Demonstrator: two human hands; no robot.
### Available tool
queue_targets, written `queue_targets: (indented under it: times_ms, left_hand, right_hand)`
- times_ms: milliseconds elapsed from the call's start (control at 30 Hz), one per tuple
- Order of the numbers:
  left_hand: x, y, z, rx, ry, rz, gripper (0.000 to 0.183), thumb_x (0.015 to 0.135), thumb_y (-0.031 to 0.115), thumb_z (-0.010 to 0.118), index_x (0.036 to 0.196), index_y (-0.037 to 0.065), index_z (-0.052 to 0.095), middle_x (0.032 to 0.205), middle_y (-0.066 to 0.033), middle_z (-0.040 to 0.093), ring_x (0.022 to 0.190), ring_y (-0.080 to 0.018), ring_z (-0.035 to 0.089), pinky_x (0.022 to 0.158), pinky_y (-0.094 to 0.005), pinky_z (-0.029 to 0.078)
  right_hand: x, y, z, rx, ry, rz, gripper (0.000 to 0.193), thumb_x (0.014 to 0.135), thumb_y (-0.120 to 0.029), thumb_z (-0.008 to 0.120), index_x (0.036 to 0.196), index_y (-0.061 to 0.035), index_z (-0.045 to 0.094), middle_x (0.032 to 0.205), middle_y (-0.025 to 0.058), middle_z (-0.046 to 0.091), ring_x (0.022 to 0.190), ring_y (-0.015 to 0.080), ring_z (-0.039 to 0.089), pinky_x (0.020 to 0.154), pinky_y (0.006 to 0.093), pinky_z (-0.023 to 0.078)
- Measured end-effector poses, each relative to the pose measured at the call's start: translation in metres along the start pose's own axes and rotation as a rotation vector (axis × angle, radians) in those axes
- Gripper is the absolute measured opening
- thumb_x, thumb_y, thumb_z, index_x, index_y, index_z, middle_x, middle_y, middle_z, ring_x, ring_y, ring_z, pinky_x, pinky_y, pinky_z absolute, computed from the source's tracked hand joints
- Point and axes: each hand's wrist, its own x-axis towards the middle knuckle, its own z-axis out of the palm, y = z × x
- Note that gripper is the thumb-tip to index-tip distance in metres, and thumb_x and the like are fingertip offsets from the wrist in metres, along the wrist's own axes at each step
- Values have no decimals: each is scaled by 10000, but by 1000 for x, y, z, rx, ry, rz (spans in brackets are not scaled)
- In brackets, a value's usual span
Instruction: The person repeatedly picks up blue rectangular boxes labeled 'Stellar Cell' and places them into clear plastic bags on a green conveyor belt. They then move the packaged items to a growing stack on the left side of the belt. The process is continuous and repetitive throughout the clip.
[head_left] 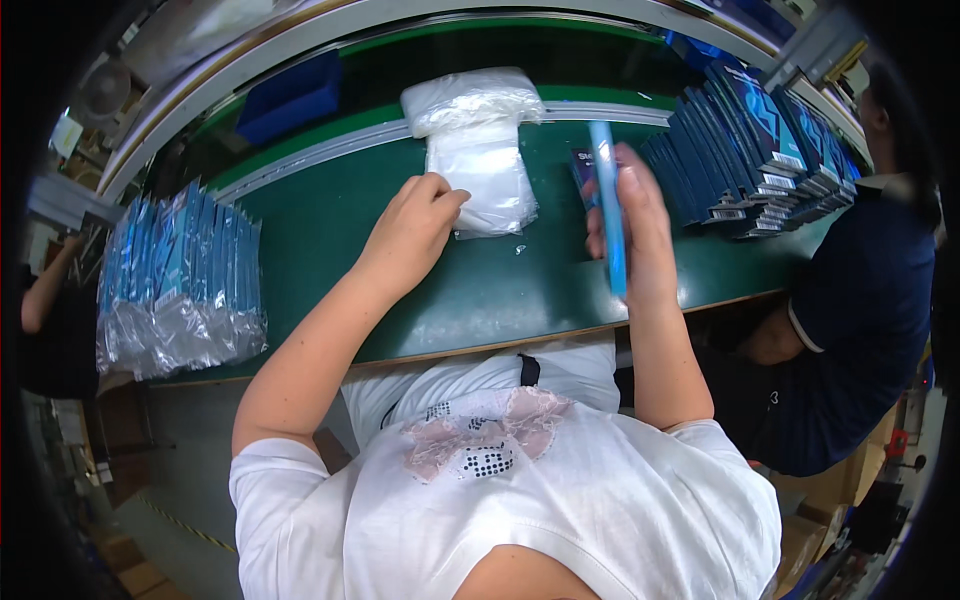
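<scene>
My right hand (640,215) holds a thin blue box (608,210) upright, its narrow edge turned toward me; the hand is slightly blurred. A stack of clear plastic bags (485,185) lies flat at the middle of the table, with a thick bundled roll of the plastic at its far end. At the left edge of that stack is my left hand (418,225), fingers curled and closed, tips touching the bags. Whether a bag is pinched between them is hidden. Behind the box in my right hand, part of another dark box (581,170) shows on the table.
Dark blue boxes (715,150) stand in leaning rows at the right. Bagged blue boxes (180,260) form a row at the left of the green table (330,240). A blue bin (290,98) sits beyond the metal rail. Another person (850,300) sits close on the right.
</scene>
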Motion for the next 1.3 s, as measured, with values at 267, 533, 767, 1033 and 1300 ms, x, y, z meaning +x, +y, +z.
queue_targets:
  times_ms: [267,533,767,1033,1300]
  left_hand:
    - [-4,6,-4,-130,120,7,195,826,-13,597,1018,-3,623,956,-149,583,869,-292,608,729,-324,488]
    - [2,2,-7,-406,151,-305,137,762,-37,654,898,-18,655,791,-64,631,708,-180,613,639,-270,485]
    - [-16,5,-4,-619,75,-584,117,774,-16,611,888,-18,637,761,-35,615,655,-79,569,585,-218,461]
    - [-33,28,-11,-620,46,-306,173,820,-10,616,992,4,611,885,-66,624,774,-120,611,666,-259,503]
    - [-41,46,5,-1592,311,-647,260,922,95,563,1157,-8,526,1075,-81,616,937,-126,601,842,-270,477]
  right_hand:
    - [-15,37,-5,509,-540,615,459,859,-39,603,1266,87,434,1085,137,624,906,162,652,809,264,526]
    - [10,55,7,451,-567,588,591,837,-3,602,1347,113,329,1131,179,606,917,177,665,798,283,548]
    - [-6,47,5,120,-327,457,521,861,3,571,1323,125,365,1127,156,598,987,151,594,839,265,490]
    - [-20,66,22,47,-5,209,228,789,-26,704,946,20,546,949,112,635,819,92,579,708,206,451]
    - [-28,47,31,-564,-323,225,250,816,-161,732,952,22,631,722,-23,554,633,16,451,535,202,396]
